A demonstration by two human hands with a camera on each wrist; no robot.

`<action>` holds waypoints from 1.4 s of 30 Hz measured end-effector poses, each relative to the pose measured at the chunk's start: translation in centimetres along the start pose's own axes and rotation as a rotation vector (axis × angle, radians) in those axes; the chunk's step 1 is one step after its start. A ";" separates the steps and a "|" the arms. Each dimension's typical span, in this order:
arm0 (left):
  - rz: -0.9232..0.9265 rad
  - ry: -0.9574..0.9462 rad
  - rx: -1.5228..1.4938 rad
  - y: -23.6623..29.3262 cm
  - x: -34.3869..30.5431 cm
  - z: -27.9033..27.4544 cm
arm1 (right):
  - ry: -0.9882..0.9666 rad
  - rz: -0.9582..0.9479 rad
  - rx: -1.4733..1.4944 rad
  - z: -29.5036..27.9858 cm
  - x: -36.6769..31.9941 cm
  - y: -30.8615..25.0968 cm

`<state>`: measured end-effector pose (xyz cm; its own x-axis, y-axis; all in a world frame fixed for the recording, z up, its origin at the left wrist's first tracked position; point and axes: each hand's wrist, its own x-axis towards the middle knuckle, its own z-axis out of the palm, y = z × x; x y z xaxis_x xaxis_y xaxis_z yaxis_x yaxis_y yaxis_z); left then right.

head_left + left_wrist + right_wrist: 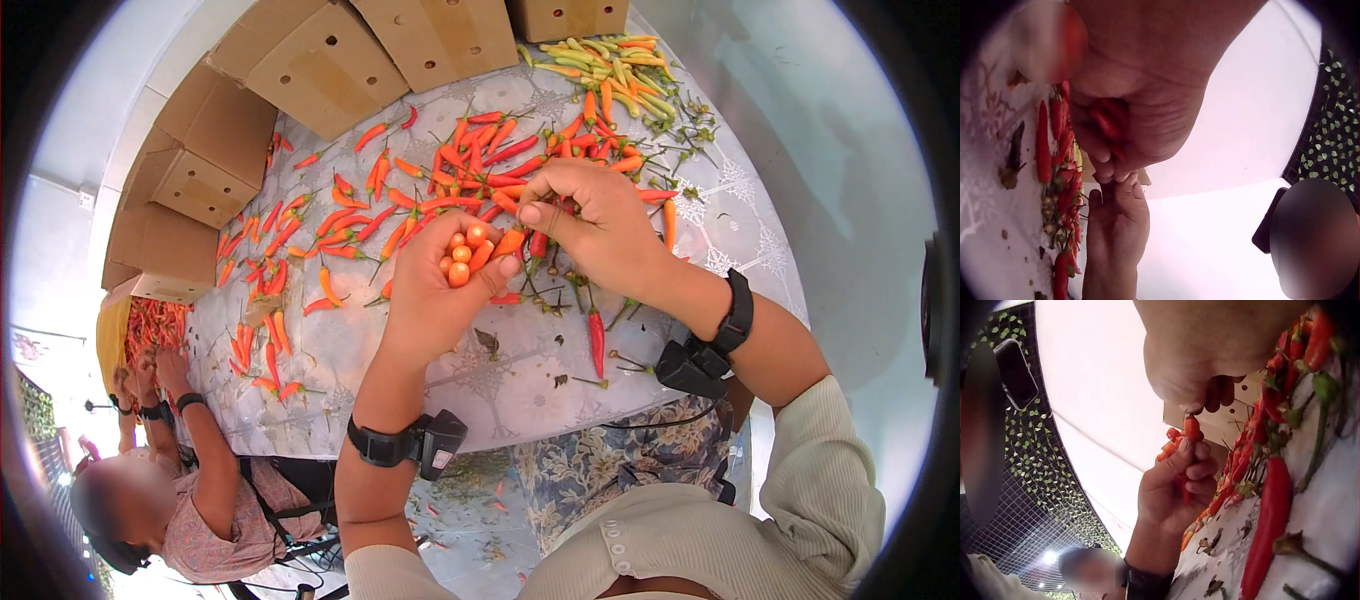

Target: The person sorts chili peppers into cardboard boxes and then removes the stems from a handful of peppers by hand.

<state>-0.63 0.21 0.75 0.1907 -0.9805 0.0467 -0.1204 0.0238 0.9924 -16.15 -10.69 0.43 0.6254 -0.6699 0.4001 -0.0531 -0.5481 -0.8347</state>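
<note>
In the head view the left hand (428,290) holds several orange chillies (459,254) in its palm, their stemless ends facing up. Between its thumb and fingers is another orange chilli (509,243). The right hand (600,225) touches that chilli's top end with thumb and forefinger. The right wrist view shows the same chilli (1192,429) upright in the left hand (1169,487), with the right hand (1210,350) pinching at its top. In the left wrist view red chillies (1110,119) show inside the left hand (1147,81), close to the right hand's fingertips.
Loose red and orange chillies (480,150) cover the table (520,400). Green-yellow chillies (590,65) lie at the back right, with cut stems (695,130) beside them. Cardboard boxes (320,70) line the far edge. Another person (225,510) sits at the left.
</note>
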 end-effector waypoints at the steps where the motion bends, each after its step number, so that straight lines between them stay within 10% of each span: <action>1: -0.012 -0.001 -0.014 0.1 0.0 0.1 | 0.008 -0.007 -0.008 0.0 0.0 0.0; 23: -0.025 -0.068 -0.133 -0.6 -0.4 0.3 | 0.403 -0.044 -0.182 -3.6 2.2 3.1; 32: 0.011 0.003 -0.167 -0.6 -0.3 0.1 | -0.078 -0.180 0.110 -2.6 1.2 2.1; 42: 0.152 0.034 0.004 -0.6 -0.1 0.4 | -0.147 -0.352 0.001 -1.5 0.3 1.0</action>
<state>-0.97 0.26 0.07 0.2025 -0.9586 0.2000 -0.1547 0.1704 0.9732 -17.18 -12.19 0.24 0.7100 -0.3619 0.6041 0.1857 -0.7312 -0.6564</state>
